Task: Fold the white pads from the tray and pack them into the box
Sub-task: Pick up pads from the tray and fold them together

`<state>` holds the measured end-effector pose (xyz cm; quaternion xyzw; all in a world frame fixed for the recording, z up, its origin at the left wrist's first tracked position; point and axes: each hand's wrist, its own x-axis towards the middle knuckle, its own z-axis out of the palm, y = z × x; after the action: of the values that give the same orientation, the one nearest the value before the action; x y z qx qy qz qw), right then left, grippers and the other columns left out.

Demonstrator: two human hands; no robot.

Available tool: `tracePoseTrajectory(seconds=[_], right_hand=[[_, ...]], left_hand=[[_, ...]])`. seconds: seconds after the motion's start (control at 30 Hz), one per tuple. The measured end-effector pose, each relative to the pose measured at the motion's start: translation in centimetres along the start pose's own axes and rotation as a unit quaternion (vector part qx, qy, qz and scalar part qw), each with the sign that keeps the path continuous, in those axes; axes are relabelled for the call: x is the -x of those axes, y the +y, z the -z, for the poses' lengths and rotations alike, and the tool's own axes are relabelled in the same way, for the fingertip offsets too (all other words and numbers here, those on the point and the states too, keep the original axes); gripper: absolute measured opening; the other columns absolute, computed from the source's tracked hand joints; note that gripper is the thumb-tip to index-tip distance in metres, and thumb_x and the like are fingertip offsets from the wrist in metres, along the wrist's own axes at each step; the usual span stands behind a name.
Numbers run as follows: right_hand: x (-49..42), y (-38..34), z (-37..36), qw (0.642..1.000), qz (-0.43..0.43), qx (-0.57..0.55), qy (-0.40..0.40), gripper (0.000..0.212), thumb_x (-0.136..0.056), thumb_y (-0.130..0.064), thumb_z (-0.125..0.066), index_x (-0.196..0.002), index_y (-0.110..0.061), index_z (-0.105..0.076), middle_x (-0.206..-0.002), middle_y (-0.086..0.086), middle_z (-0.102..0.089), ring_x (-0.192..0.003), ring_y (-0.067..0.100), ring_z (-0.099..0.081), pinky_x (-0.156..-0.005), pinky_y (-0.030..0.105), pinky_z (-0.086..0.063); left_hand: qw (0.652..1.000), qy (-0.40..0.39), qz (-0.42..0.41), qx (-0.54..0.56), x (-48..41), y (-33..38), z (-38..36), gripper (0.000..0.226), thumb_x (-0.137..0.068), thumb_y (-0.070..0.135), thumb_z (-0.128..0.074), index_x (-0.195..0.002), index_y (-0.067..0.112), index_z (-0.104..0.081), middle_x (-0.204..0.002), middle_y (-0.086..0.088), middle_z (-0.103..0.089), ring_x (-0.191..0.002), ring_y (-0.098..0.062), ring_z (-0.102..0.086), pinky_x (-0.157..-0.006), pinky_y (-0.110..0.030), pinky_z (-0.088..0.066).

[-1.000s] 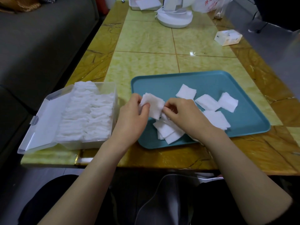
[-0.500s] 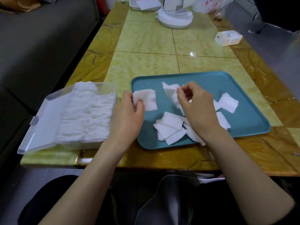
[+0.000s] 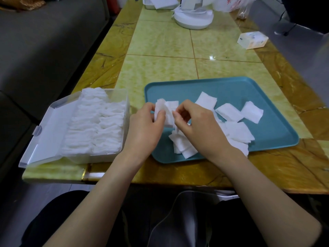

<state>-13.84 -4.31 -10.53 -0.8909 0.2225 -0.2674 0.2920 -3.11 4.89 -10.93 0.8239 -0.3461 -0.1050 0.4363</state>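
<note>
Currently both hands are close together over the left part of the tray point(image 3: 231, 86), clamped on one item. The left hand point(image 3: 144, 125) pinches the left side of a white pad point(image 3: 169, 111) between thumb and fingers. The right hand point(image 3: 199, 125) pinches the pad's right edge with curled fingertips. The pad is held up off the tray and bent along its height; cannot tell if it is one pad doubled over or two layers.

The teal tray sits on the desk point(image 3: 160, 68), right of centre and near the front edge. Loose pads point(image 3: 228, 112) lie flat on it: three spread out beyond the right hand, and an overlapping heap below and to the right of that hand, part hidden by the wrist.

The clear box point(image 3: 106, 158) sits just left of the tray, not touching it. Its lid point(image 3: 49, 132) is swung open to the left, overhanging the desk edge. Packed pads point(image 3: 96, 125) fill the box in tight rows, standing on edge.

At the far end of the desk are a round white base point(image 3: 193, 18) and a small pack point(image 3: 252, 40) to the right, both well apart from the tray. A grey sofa point(image 3: 44, 41) runs along the desk's left side.
</note>
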Motion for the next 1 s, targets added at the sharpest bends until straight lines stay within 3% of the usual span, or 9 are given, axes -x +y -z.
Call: tracePoseTrajectory(seconds=[0.13, 0.27, 0.37, 0.5, 0.67, 0.77, 0.87, 1.0], right_hand=[[0.0, -0.1, 0.3, 1.000, 0.000, -0.016, 0.010, 0.016, -0.093, -0.022, -0.054, -0.082, -0.009, -0.054, -0.073, 0.001, -0.058, -0.068, 0.017, -0.054, -0.067, 0.035, -0.045], [0.0, -0.2, 0.1, 0.999, 0.031, -0.010, -0.038, 0.019, -0.094, -0.024, -0.051, -0.082, -0.010, -0.051, -0.074, 0.001, -0.055, -0.067, 0.019, -0.052, -0.065, 0.042, -0.046], [0.1, -0.3, 0.0, 0.993, 0.089, 0.032, -0.065, 0.020, -0.093, -0.028, -0.045, -0.084, -0.011, -0.050, -0.079, 0.002, -0.052, -0.069, 0.017, -0.048, -0.062, 0.043, -0.045], [-0.3, -0.1, 0.0, 0.975, 0.179, 0.119, -0.065, 0.027, -0.089, -0.029, -0.037, -0.084, -0.008, -0.055, -0.082, 0.006, -0.054, -0.073, 0.021, -0.051, -0.055, 0.040, -0.045], [-0.6, 0.2, 0.2, 0.955, 0.235, 0.167, -0.071, 0.018, -0.087, -0.018, -0.042, -0.081, -0.006, -0.055, -0.081, 0.008, -0.056, -0.069, 0.025, -0.051, -0.059, 0.034, -0.042], [-0.6, 0.2, 0.3, 0.951, 0.243, 0.171, -0.083, 0.016, -0.086, -0.018, -0.043, -0.081, -0.007, -0.054, -0.080, 0.007, -0.056, -0.069, 0.023, -0.050, -0.059, 0.032, -0.041], [-0.5, 0.2, 0.4, 0.956, 0.238, 0.146, -0.087, 0.019, -0.089, -0.021, -0.044, -0.085, -0.007, -0.057, -0.082, 0.006, -0.057, -0.073, 0.019, -0.050, -0.062, 0.027, -0.038], [-0.4, 0.1, 0.4, 0.989, 0.130, 0.042, -0.054, 0.015, -0.088, -0.023, -0.050, -0.082, -0.010, -0.055, -0.081, 0.002, -0.055, -0.076, 0.013, -0.048, -0.067, 0.029, -0.042]], left_hand=[[1.000, -0.003, -0.004, -0.009, 0.1, 0.0, 0.0, 0.012, -0.097, 0.028, -0.049, -0.090, 0.019, -0.054, -0.066, 0.014, -0.054, -0.058, 0.002, -0.049, -0.051, -0.006, -0.035], [0.999, -0.020, 0.003, 0.042, 0.2, 0.4, 0.0, 0.022, -0.098, 0.030, -0.046, -0.083, 0.020, -0.058, -0.068, 0.009, -0.061, -0.065, -0.002, -0.057, -0.058, -0.011, -0.044], [0.994, -0.026, 0.035, 0.096, 0.0, 0.1, 0.1, 0.024, -0.092, 0.032, -0.047, -0.087, 0.015, -0.063, -0.077, 0.000, -0.068, -0.079, -0.019, -0.066, -0.080, -0.045, -0.054], [0.988, -0.035, 0.075, 0.129, -0.3, 0.2, 0.5, 0.043, -0.079, 0.046, -0.041, -0.087, 0.011, -0.064, -0.083, -0.008, -0.069, -0.086, -0.029, -0.065, -0.083, -0.053, -0.053], [0.985, -0.048, 0.097, 0.136, -0.2, 0.5, 1.0, 0.051, -0.080, 0.044, -0.041, -0.089, 0.000, -0.064, -0.086, -0.018, -0.069, -0.087, -0.034, -0.066, -0.081, -0.054, -0.054], [0.980, -0.060, 0.109, 0.154, -0.1, 0.8, 1.2, 0.042, -0.092, 0.046, -0.048, -0.086, 0.010, -0.069, -0.087, -0.013, -0.071, -0.087, -0.027, -0.068, -0.082, -0.049, -0.056], [0.985, -0.067, 0.082, 0.133, 0.0, 0.8, 1.3, 0.041, -0.078, 0.050, -0.055, -0.087, 0.013, -0.071, -0.082, -0.010, -0.072, -0.084, -0.025, -0.069, -0.081, -0.051, -0.056], [0.989, -0.020, 0.057, 0.134, -0.2, 0.0, 1.2, 0.036, -0.076, 0.043, -0.054, -0.089, 0.012, -0.069, -0.080, -0.010, -0.072, -0.080, -0.026, -0.069, -0.079, -0.054, -0.054]])
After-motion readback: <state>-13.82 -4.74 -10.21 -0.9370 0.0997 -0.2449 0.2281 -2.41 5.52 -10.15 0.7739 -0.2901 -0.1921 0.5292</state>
